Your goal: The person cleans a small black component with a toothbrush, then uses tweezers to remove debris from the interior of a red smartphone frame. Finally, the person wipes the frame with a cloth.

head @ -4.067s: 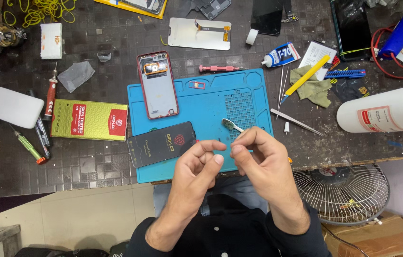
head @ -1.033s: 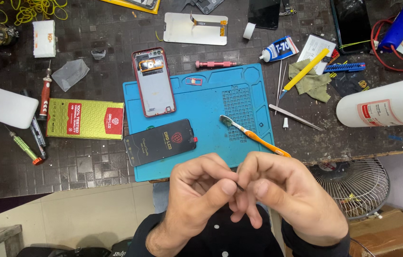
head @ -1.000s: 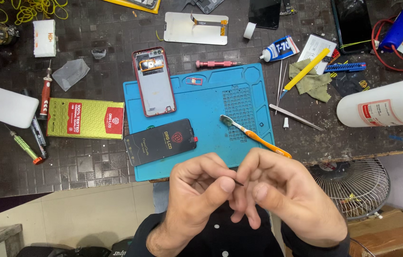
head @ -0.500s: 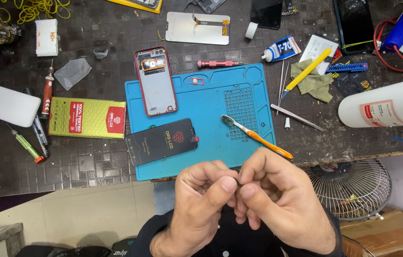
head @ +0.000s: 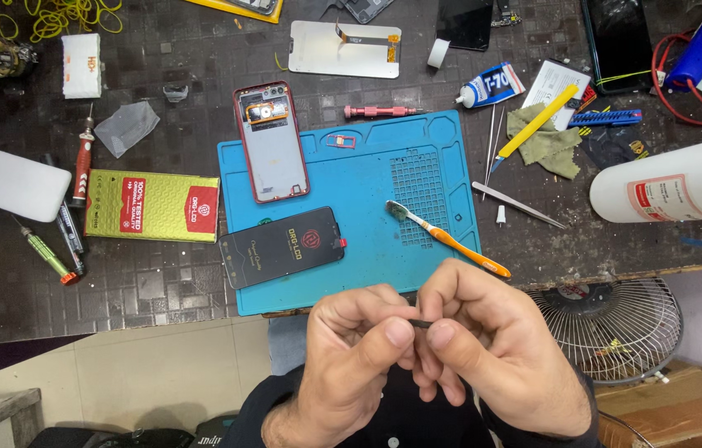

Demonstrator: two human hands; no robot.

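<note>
The left hand (head: 359,365) and the right hand (head: 492,348) were held close together in front of the person's body, below the near edge of the worktop (head: 160,282). Their fingers (head: 396,332) were pressed together, thumb tips almost meeting, pinching a small dark piece (head: 420,323) between them; what it was could not be made out. Neither hand touched anything on the worktop.

Nearest to the hands lay the blue mat (head: 367,265). On it rested an orange toothbrush (head: 450,241) slanting toward the right hand, a black phone screen (head: 283,246) and an opened red phone (head: 271,142) lying face down partly over the mat's far left corner. Left of the mat lay a yellow-green box (head: 152,206). To the right, well apart from the hands, lay tweezers (head: 521,206) and a white bottle (head: 674,182) on its side.
</note>
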